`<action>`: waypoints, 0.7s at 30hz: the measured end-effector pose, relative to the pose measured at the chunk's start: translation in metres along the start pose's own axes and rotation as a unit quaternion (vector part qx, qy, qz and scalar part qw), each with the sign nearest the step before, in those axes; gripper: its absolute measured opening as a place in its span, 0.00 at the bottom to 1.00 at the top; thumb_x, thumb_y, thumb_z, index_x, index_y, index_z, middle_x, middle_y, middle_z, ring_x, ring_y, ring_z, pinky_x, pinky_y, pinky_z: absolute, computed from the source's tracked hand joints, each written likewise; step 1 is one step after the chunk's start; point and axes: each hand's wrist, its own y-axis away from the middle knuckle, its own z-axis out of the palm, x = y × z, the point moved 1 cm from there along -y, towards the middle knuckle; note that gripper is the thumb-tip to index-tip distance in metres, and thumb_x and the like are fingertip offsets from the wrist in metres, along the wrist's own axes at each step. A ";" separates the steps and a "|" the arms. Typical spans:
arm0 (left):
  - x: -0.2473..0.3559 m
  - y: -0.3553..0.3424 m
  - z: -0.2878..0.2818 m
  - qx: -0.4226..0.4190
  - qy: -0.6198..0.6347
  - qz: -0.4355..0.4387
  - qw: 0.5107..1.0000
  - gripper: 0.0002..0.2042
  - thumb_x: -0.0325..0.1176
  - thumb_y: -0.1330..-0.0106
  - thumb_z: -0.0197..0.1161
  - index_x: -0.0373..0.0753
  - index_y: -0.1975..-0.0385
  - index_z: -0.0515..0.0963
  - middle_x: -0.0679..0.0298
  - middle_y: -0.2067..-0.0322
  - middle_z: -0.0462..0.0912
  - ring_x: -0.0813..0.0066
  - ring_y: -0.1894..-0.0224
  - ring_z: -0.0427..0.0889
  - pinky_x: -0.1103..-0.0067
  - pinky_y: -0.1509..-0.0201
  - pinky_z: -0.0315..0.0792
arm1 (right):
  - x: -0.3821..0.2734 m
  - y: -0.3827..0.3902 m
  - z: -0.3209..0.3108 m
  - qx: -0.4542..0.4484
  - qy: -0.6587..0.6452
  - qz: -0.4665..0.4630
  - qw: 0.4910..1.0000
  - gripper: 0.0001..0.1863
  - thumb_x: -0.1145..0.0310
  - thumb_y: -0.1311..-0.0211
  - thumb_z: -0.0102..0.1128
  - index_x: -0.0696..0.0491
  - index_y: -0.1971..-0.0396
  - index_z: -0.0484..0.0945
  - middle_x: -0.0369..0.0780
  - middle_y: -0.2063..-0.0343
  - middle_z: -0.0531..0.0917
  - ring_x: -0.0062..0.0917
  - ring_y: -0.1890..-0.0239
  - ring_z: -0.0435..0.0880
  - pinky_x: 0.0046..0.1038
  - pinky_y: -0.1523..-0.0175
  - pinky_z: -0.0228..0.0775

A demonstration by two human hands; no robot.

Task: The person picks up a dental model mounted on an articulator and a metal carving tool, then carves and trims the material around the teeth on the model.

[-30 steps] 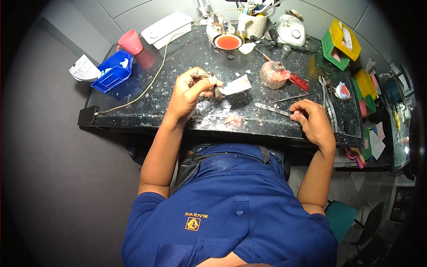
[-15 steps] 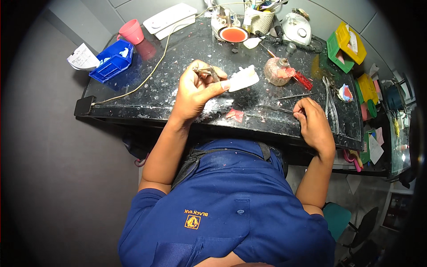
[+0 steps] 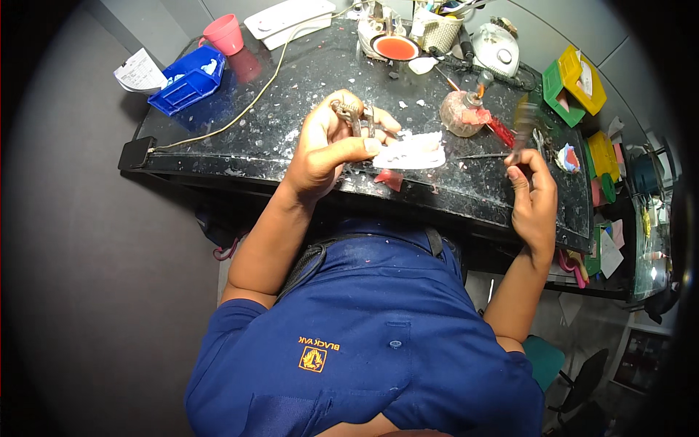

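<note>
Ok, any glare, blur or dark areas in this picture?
In the head view, the white dental model in the left hand is blown out; same view, the tool in the right hand is blurred, probably by motion; same view, corners fade to black.

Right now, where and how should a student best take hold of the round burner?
The round burner is probably best gripped around its bulging lower body, coming low from the left: that side looks bare, while pink material and a red piece crowd its right, and a small flame seems to rise from its top.
</note>
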 end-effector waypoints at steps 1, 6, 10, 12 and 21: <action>-0.003 0.000 -0.001 0.007 0.008 -0.015 1.000 0.17 0.19 0.41 0.66 0.37 0.57 0.67 0.47 0.55 0.85 0.65 0.55 0.86 0.70 0.45 0.80 | 0.001 -0.002 0.003 -0.022 -0.112 -0.003 0.993 0.02 0.80 0.23 0.53 0.61 0.57 0.74 0.39 0.62 0.83 0.22 0.61 0.81 0.26 0.51 0.76; -0.020 0.000 -0.007 0.031 0.000 -0.041 0.999 0.15 0.18 0.44 0.61 0.35 0.58 0.67 0.46 0.59 0.84 0.66 0.61 0.86 0.72 0.52 0.82 | -0.016 0.007 0.024 0.012 -0.268 -0.029 0.963 0.06 0.80 0.24 0.55 0.62 0.52 0.72 0.48 0.62 0.86 0.30 0.60 0.89 0.33 0.49 0.85; -0.031 0.003 -0.013 0.018 -0.075 -0.031 0.997 0.13 0.20 0.48 0.57 0.34 0.62 0.67 0.51 0.68 0.82 0.72 0.70 0.81 0.76 0.65 0.78 | -0.040 0.016 0.048 0.041 -0.330 -0.089 0.939 0.09 0.86 0.31 0.61 0.64 0.55 0.75 0.53 0.61 0.87 0.37 0.57 0.90 0.38 0.46 0.85; -0.032 0.002 -0.017 -0.002 -0.054 -0.024 0.998 0.12 0.21 0.49 0.56 0.34 0.64 0.67 0.53 0.71 0.81 0.73 0.73 0.79 0.77 0.67 0.76 | -0.047 0.020 0.057 0.034 -0.303 -0.112 0.946 0.08 0.85 0.34 0.66 0.65 0.58 0.78 0.53 0.62 0.88 0.37 0.57 0.91 0.37 0.47 0.85; -0.030 0.001 -0.009 0.002 -0.069 -0.035 0.997 0.17 0.21 0.54 0.57 0.34 0.61 0.64 0.60 0.79 0.69 0.74 0.77 0.70 0.75 0.68 0.72 | -0.067 0.013 0.076 -0.025 -0.117 -0.224 0.967 0.09 0.80 0.39 0.71 0.64 0.59 0.84 0.52 0.62 0.89 0.39 0.58 0.91 0.33 0.49 0.84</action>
